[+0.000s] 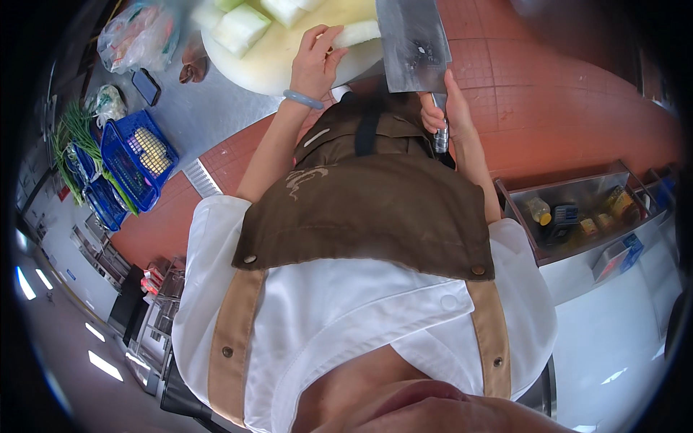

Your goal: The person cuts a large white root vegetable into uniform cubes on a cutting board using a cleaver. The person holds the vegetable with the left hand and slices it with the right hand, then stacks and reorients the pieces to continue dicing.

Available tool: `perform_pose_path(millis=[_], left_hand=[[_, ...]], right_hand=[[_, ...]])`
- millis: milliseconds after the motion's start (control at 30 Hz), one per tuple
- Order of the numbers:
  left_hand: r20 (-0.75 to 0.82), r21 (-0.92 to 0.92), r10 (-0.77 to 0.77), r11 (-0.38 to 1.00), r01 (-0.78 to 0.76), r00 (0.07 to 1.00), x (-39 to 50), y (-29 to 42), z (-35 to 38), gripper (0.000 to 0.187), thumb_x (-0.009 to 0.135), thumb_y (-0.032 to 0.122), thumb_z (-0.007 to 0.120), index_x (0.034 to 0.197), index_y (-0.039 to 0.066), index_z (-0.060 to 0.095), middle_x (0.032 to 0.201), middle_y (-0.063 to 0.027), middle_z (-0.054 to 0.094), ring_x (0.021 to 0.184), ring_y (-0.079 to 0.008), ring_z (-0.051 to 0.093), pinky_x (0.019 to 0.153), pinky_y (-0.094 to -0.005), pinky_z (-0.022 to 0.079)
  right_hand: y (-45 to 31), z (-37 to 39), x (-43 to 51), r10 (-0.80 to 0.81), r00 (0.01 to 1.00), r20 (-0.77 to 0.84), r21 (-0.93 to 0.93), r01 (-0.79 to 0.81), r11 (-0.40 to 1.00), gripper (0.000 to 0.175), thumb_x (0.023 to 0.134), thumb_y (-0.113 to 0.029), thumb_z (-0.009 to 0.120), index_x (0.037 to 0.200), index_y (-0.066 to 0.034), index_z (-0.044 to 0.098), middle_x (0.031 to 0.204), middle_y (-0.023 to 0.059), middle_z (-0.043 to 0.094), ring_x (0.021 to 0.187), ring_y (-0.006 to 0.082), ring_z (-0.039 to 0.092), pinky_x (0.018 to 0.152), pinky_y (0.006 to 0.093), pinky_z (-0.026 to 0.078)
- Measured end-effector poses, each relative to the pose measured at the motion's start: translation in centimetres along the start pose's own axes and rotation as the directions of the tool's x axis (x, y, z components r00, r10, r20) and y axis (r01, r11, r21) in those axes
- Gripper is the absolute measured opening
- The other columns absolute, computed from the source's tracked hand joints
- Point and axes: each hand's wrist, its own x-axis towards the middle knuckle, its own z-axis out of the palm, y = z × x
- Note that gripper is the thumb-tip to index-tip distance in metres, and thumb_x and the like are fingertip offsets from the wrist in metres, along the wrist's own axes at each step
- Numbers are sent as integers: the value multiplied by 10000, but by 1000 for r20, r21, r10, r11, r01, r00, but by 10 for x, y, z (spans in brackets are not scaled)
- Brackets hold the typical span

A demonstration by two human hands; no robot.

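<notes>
My left hand [315, 62], with a grey-blue bangle at the wrist, pinches a pale slice [357, 33] of what looks like winter melon. That slice lies over the near right part of a thick round cutting board [254, 73]. In my right hand [452, 108] is the metal handle of a broad cleaver [414, 46], its blade upright in the picture at the board's right edge. The slice's right end meets the blade; whether it is being cut I cannot tell. Several thick melon chunks [241, 30] with green rind edges sit on the board's far left.
The steel worktop [187, 116] holds a plastic bag [138, 38], a phone [146, 87] and a brown object [194, 62]. Further left are blue baskets [135, 162] and spring onions [81, 127]. An open drawer [574, 216] with a bottle stands at right above red floor tiles [530, 92].
</notes>
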Motion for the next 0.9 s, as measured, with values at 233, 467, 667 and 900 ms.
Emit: perform_pose_path(millis=[233,467,667,900], left_hand=[[6,-22,22,1000,-22,1000,5,-10,-5,386,873,54,748,1250,78,670,1159,-119,622,800,-200,642,723,-307,553],[33,-31,56,998,-55,998,7,-14,-7,391,870,49,748,1252,84,674,1172,-121,618,820,-206,649,733,-309,555],[63,1,109,994,-109,992,10,-13,-9,393,866,52,750,1250,93,679,1179,-121,612,829,-212,655,737,-310,553],[34,-68,34,997,-32,999,6,-14,-4,382,842,54,781,1208,59,672,1143,-99,622,810,-200,660,735,-310,562]], right_hand=[[0,-2,4,-42,999,27,45,40,998,787,1019,-714,184,514,-133,353,429,-9,288,327,130,326,373,293,350],[0,4,5,-24,1000,13,51,24,998,760,1042,-668,214,601,-88,431,458,-5,306,329,121,323,371,296,357],[2,3,8,-4,1000,-2,28,4,1000,767,1032,-685,235,576,-96,416,458,-8,306,334,116,328,375,290,357],[4,14,23,5,1000,29,-52,-3,999,765,1031,-689,227,569,-104,395,457,-11,303,340,114,342,376,282,355]])
